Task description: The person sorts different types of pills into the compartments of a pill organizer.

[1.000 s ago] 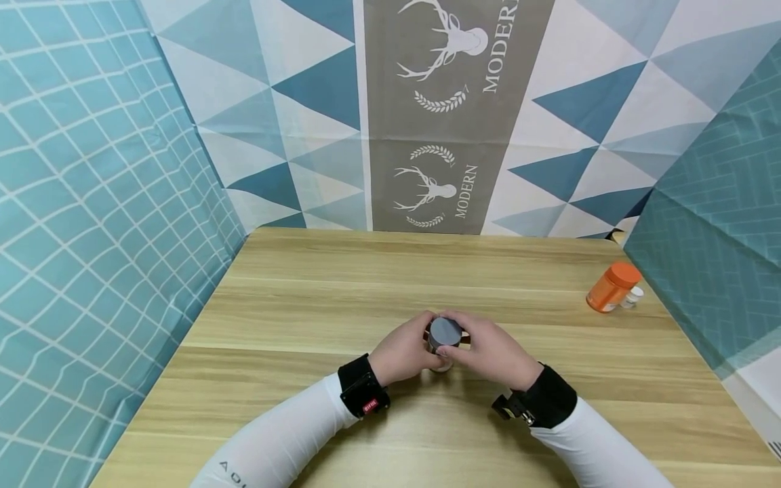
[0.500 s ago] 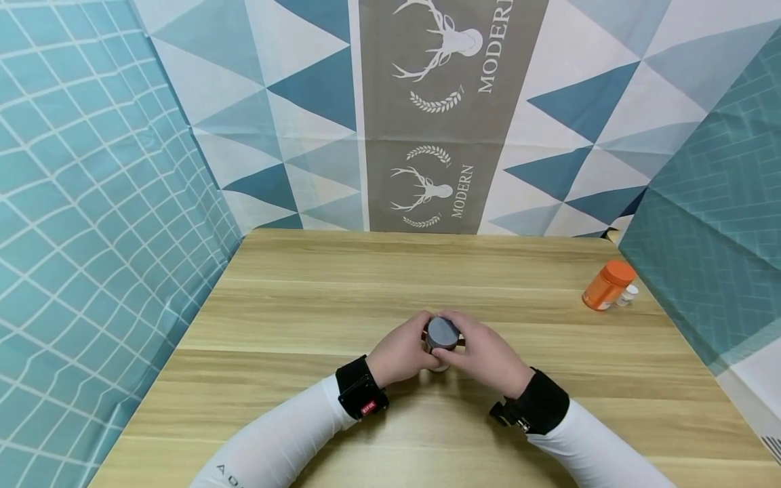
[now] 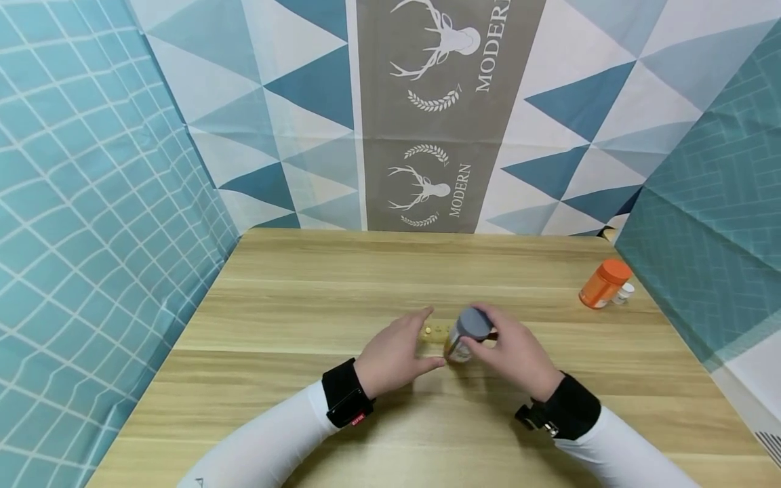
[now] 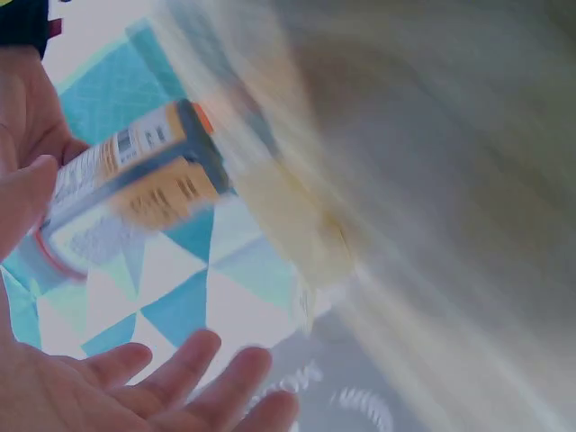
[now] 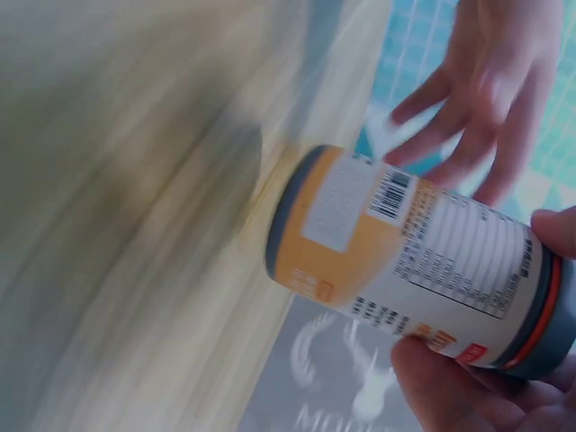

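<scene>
My right hand point(image 3: 515, 349) grips a supplement bottle point(image 3: 466, 335) near its grey cap, with thumb and fingers round it. The bottle has an orange and white label with a barcode, plain in the right wrist view, and leans to the right in the head view. My left hand point(image 3: 393, 352) is apart from it on the left, thumb and fingers spread, holding nothing. Between the hands a flat yellow strip point(image 3: 434, 332) with small marks lies on the table, partly hidden by the bottle. In the left wrist view the bottle point(image 4: 135, 180) is blurred.
An orange bottle point(image 3: 604, 285) and a small white bottle point(image 3: 624, 293) stand close together at the table's right edge. The wooden table point(image 3: 293, 291) is bounded by a tiled-pattern cloth point(image 3: 110, 203) on the left and a patterned backdrop point(image 3: 421, 135) behind.
My left hand has let go of the bottle and drawn back left. My right hand has moved it to the right and tilted it, uncovering the yellow strip.
</scene>
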### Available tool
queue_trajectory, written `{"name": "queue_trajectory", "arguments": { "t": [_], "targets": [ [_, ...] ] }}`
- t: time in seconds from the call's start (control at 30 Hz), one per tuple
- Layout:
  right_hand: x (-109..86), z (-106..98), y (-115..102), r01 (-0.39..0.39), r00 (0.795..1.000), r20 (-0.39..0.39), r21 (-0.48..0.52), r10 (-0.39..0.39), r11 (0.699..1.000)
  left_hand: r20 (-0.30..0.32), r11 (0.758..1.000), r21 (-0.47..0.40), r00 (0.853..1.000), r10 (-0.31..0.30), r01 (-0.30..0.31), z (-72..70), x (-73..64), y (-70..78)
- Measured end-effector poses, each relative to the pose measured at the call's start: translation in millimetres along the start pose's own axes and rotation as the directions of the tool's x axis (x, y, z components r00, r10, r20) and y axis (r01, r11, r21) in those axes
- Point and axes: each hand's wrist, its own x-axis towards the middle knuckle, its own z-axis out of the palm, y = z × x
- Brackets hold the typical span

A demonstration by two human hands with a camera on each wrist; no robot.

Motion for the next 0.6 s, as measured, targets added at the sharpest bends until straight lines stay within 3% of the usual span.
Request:
{"name": "queue_trajectory", "arguments": {
  "t": [0.1, 0.23, 0.33, 0.43, 0.6],
  "targets": [
    [1.9, -15.6, 16.6, -0.047, 0.998, -0.044, -0.05, 0.045, 0.998, -0.046, 0.989, 0.145, 0.999, 0.011, -0.004, -6.9, -5.6, -6.2],
    [8.8, -34.3, 46.6, -0.106, 0.991, -0.086, -0.074, 0.1, 0.992, -0.102, 0.968, 0.249, 0.995, -0.014, 0.039, -16.0, -14.5, -16.8],
    [14.2, -47.9, 72.9, -0.129, 0.983, -0.144, -0.088, 0.116, 0.988, -0.128, 0.961, 0.267, 0.991, -0.03, 0.064, -20.9, -19.4, -22.8],
    [18.3, -61.8, 97.7, -0.178, 0.966, -0.211, -0.132, 0.148, 0.975, -0.124, 0.959, 0.279, 0.992, -0.013, 0.048, -22.1, -22.5, -26.3],
    [28.3, -80.7, 124.7, -0.284, 0.937, -0.259, -0.168, 0.236, 0.944, -0.112, 0.957, 0.289, 0.994, 0.004, 0.028, -21.3, -25.1, -28.1]
  ]
}}
